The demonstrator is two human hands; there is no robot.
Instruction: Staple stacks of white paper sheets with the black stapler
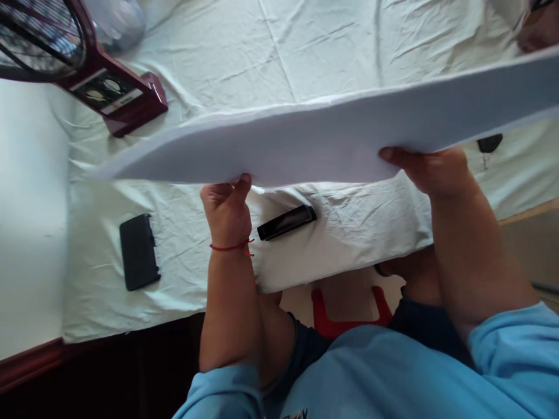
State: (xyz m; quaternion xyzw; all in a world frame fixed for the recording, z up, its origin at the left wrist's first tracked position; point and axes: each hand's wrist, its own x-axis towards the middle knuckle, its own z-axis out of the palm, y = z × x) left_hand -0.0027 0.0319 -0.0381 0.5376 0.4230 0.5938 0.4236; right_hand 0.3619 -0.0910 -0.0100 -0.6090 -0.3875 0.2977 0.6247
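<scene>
A large white sheet of paper [305, 137] stretches across the view, raised above the cloth-covered table and seen at a slant. My left hand [229, 209], with a red string at the wrist, is closed on its near edge, thumb on top. Farther right, my right hand [432, 166] pinches the same edge, thumb on the sheet and fingers hidden beneath. Below the paper, between my hands, a black stapler-like object [287, 222] lies on the cloth. Whether the paper is one sheet or several layers, I cannot tell.
A black flat case [140, 252] lies at the left. Behind it stands a dark red framed stand [135, 105] beside a clear plastic bag [117, 23]. A small black key-like item [489, 143] rests at the right. A red stool [321, 314] is under the table's front edge.
</scene>
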